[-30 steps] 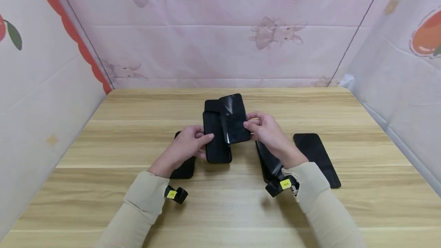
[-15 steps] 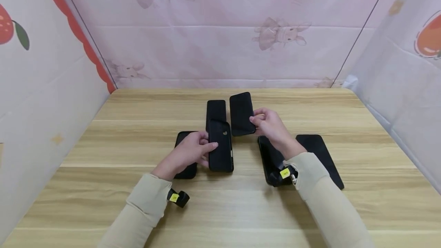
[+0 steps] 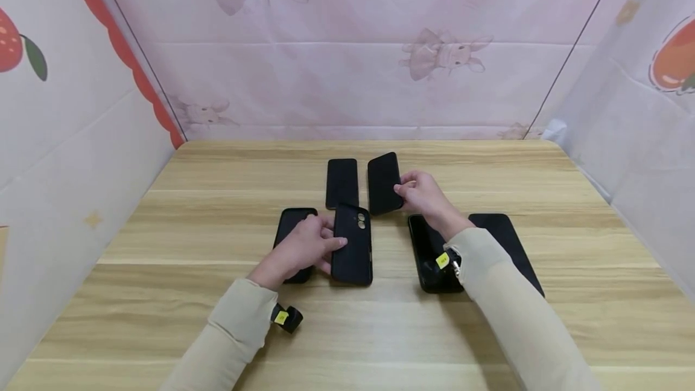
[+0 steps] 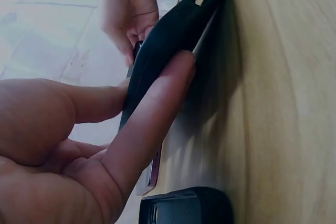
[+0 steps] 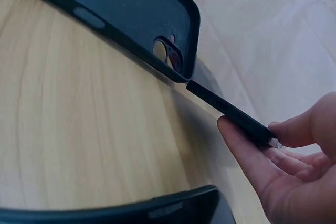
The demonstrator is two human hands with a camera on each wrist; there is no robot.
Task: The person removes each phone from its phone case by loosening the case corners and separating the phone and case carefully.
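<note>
My left hand point(image 3: 306, 246) pinches a black phone case point(image 3: 352, 252) by its left edge, thumb on the inside. The case is tilted up over the table, and wood shows through its camera holes. My right hand point(image 3: 426, 198) pinches a thin black phone point(image 3: 383, 183) at its right edge, also tilted. In the right wrist view the phone point(image 5: 228, 111) appears edge-on between thumb and fingers, with the case point(image 5: 121, 14) beyond it. The left wrist view has the case point(image 4: 168, 40) between thumb and forefinger.
Another black phone point(image 3: 342, 180) lies flat behind the held case. A second black case point(image 3: 295, 217) is partly under my left hand. Beneath my right wrist lies a glossy black phone-shaped thing point(image 3: 423, 240), with a flat dark one point(image 3: 499, 231) to its right. Printed cloth walls surround the wooden table point(image 3: 347, 343).
The phone and the case, overlapping before, are now apart. My left hand has brought the case toward me, with its camera holes now showing. The phone in my right hand has moved slightly right.
</note>
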